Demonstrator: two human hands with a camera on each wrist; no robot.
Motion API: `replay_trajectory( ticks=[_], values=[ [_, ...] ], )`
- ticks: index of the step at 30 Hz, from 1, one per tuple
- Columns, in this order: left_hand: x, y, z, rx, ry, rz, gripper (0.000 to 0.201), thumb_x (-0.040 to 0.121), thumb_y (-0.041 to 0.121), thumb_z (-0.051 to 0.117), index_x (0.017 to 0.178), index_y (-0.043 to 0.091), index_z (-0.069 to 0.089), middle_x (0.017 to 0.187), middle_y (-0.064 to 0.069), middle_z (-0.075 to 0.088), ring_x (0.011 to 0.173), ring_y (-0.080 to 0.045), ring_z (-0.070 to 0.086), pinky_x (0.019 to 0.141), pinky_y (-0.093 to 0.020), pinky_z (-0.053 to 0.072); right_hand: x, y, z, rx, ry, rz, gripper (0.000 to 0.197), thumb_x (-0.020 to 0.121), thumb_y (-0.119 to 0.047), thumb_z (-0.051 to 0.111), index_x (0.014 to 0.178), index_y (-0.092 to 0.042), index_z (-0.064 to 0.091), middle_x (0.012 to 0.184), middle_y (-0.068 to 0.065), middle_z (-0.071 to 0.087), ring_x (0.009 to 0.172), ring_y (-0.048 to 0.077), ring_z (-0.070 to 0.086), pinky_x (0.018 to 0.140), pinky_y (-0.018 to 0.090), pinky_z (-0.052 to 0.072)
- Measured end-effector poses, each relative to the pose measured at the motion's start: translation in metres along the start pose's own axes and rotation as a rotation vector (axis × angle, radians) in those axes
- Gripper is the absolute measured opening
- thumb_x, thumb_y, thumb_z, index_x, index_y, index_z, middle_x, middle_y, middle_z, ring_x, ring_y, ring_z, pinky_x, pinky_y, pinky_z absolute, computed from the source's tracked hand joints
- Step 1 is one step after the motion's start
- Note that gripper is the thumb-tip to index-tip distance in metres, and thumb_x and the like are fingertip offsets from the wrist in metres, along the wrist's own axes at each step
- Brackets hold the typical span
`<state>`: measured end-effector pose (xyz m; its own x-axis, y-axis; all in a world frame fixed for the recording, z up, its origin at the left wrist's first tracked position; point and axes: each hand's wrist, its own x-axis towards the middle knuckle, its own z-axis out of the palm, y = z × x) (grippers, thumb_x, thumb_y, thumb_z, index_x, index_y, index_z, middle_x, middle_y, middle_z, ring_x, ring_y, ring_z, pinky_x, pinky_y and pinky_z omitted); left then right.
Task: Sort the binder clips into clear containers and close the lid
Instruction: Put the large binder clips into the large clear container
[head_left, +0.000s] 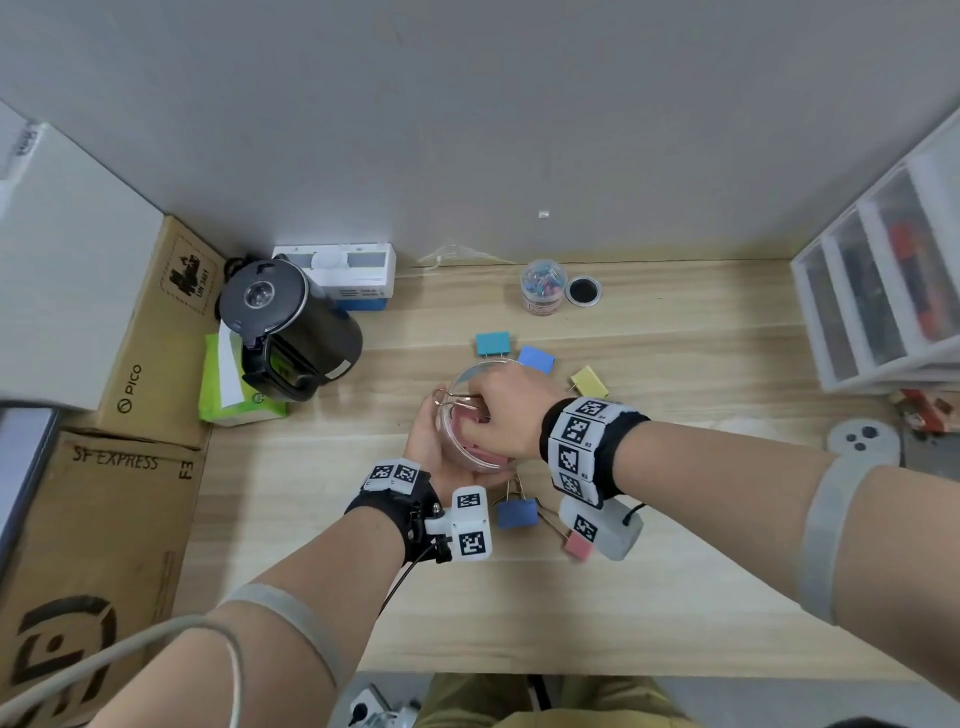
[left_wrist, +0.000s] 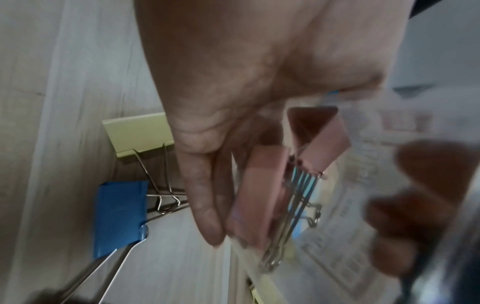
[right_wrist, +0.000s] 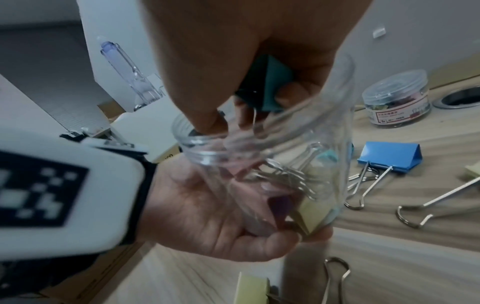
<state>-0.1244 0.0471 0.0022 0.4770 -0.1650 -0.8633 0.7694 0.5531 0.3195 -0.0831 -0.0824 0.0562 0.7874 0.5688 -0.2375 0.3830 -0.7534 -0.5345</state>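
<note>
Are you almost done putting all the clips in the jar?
Partway. Several clips already sit inside the clear jar that the left hand holds. The right hand is pushing a teal clip in. At least five clips still lie on the desk, and no lid is on.

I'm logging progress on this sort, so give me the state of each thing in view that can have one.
Jar: open, lidless, tilted, held in the left hand, some clips inside.
Teal clip: pinched by the right hand at the jar's mouth.
Small jar: lid on, upright, full of clips.
Kettle: lid shut.
Blue clip: loose on the desk.
Yellow clip: loose on the desk.
</note>
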Motion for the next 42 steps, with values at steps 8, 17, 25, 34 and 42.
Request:
replay_trajectory(
  ticks=[8, 17, 25, 34, 42],
  values=[
    [-0.002, -0.002, -0.001, 0.081, 0.015, 0.012, 0.068, 0.091, 0.067, 0.045, 0.123, 0.013, 0.068, 0.108, -0.016, 0.076, 0.096, -0.038, 0.071, 0.081, -0.055, 0.058, -0.004, -0.005, -0.022, -0.223, -0.286, -0.13, 0.017, 0.087, -0.03, 0.053, 0.09, -0.017, 0.063, 0.091, 0.001, 0.063, 0.087, 0.022, 0.059, 0.073, 0.038, 0.052],
    [-0.005, -0.006, 0.004, 0.121, 0.039, -0.088, 0.073, 0.086, 0.072, 0.051, 0.13, 0.014, 0.064, 0.102, -0.018, 0.076, 0.099, -0.039, 0.069, 0.099, -0.062, 0.047, -0.015, -0.007, -0.012, -0.613, -0.363, -0.126, 0.025, 0.089, -0.025, 0.067, 0.113, -0.019, 0.065, 0.116, 0.003, 0.061, 0.111, 0.025, 0.055, 0.086, 0.04, 0.052],
    [-0.019, -0.008, 0.013, 0.119, 0.002, -0.113, 0.069, 0.085, 0.068, 0.055, 0.128, 0.014, 0.066, 0.108, -0.02, 0.075, 0.104, -0.04, 0.067, 0.08, -0.054, 0.057, -0.022, -0.002, -0.008, -0.614, -0.263, -0.275, 0.035, 0.084, -0.024, 0.071, 0.118, -0.018, 0.064, 0.129, 0.004, 0.056, 0.122, 0.025, 0.051, 0.097, 0.039, 0.042],
    [-0.018, -0.011, 0.002, 0.155, -0.046, -0.093, 0.077, 0.085, 0.068, 0.054, 0.134, 0.009, 0.062, 0.114, -0.02, 0.073, 0.095, -0.039, 0.072, 0.081, -0.053, 0.058, -0.027, 0.024, -0.026, 0.029, 0.305, -0.066, 0.016, 0.084, -0.015, 0.05, 0.094, -0.016, 0.062, 0.089, -0.004, 0.064, 0.072, 0.024, 0.06, 0.062, 0.031, 0.045],
    [-0.011, -0.006, -0.018, 0.074, -0.027, -0.125, 0.078, 0.086, 0.073, 0.046, 0.134, 0.014, 0.062, 0.126, -0.021, 0.068, 0.118, -0.04, 0.062, 0.104, -0.056, 0.046, -0.013, 0.108, -0.009, -0.116, -0.029, 0.377, 0.049, 0.081, -0.004, 0.06, 0.128, -0.017, 0.049, 0.129, 0.003, 0.051, 0.113, 0.027, 0.052, 0.09, 0.036, 0.046]
  ],
)
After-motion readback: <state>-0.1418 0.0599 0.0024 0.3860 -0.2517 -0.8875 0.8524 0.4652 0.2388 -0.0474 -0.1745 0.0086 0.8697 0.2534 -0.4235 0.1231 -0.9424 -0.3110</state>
